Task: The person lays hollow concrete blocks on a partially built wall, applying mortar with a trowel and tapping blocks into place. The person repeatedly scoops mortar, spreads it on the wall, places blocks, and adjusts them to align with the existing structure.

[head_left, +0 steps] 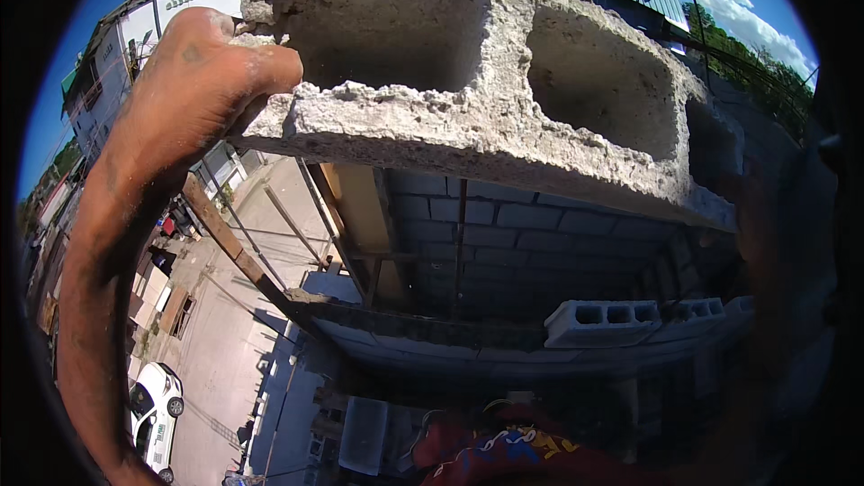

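A rough grey concrete hollow block fills the upper middle of the view, raised close to me with its open cells facing me. My left hand is closed on its left end, the thumb hooked at the edge of the leftmost cell. At the block's right end, my right hand grips it in deep shadow, its fingers barely showing. Below the raised block, another hollow block lies on a low course of the wall, with more blocks beside it to the right.
Behind the held block stands a shaded block wall with an upright steel bar. A timber beam slants down at left, near a plywood board. Far below lie a street and a parked white car.
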Available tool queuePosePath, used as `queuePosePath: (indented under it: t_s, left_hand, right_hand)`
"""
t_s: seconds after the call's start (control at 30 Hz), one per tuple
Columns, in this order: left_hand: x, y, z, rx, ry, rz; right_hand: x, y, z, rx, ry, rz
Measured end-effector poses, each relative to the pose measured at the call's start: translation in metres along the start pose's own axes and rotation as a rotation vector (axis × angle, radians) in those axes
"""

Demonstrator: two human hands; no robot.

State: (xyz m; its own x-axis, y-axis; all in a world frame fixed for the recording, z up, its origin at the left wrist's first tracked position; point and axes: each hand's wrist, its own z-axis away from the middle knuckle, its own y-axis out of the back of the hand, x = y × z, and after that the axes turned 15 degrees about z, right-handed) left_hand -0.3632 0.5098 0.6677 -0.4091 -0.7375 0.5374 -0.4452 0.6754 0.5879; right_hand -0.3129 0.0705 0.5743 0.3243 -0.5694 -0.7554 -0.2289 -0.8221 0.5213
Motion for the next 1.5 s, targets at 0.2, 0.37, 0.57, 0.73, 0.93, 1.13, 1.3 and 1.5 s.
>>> queuePosePath:
  t_s: [0.2,0.37,0.57,0.73,0.93,1.13,1.3,1.5]
  left_hand:
    - [0.029,-0.003,-0.118,0.037,-0.123,-0.029]
    - [0.009,-0.02,-0.167,0.022,0.203,0.052]
    - [-0.039,-0.021,-0.187,-0.123,0.333,-0.162]
    - [-0.108,-0.038,-0.172,-0.072,0.423,0.007]
    - [-0.166,-0.076,-0.173,-0.41,0.493,-0.317]
    - [-0.183,-0.11,-0.135,-0.469,0.623,-0.175]
    - [-0.193,-0.131,-0.122,-0.478,0.601,-0.13]
    - [-0.19,-0.116,-0.142,-0.543,0.562,-0.297]
  right_hand:
    - [-0.018,0.058,-0.099,-0.132,-0.018,0.074]
    - [-0.075,0.034,-0.142,-0.317,-0.101,0.192]
    - [-0.102,-0.002,-0.143,-0.282,-0.479,0.007]
    - [-0.064,-0.044,-0.175,-0.458,-0.582,0.306]
    - [-0.017,-0.072,-0.172,-0.623,-0.45,0.445]
    - [-0.001,-0.091,-0.167,-0.658,-0.493,0.447]
    - [0.013,-0.101,-0.164,-0.621,-0.628,0.385]
    - [-0.009,-0.081,-0.161,-0.438,-0.556,0.483]
